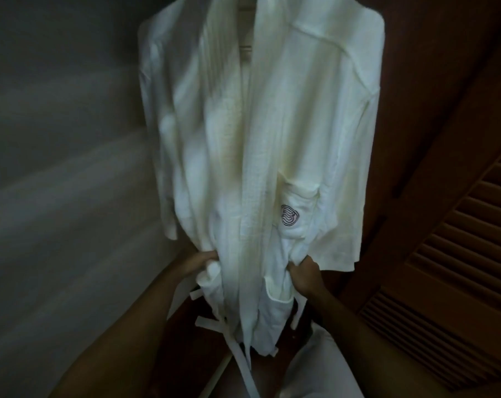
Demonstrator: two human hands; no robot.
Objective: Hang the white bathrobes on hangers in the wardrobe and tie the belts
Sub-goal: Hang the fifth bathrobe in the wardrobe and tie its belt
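A white bathrobe [260,133] hangs in front of me, its top cut off by the frame, so the hanger is hidden. A purple emblem marks its chest pocket [292,214]. My left hand [199,262] grips the robe's fabric at waist height on the left side. On the right side my right hand [305,275] grips the cloth at the same height. Loose ends of the white belt [237,340] dangle below the hands.
A dark wooden louvred wardrobe door [450,268] stands open at the right. A grey wall [59,168] fills the left side, blurred. White cloth [315,366] lies at the bottom, below the robe.
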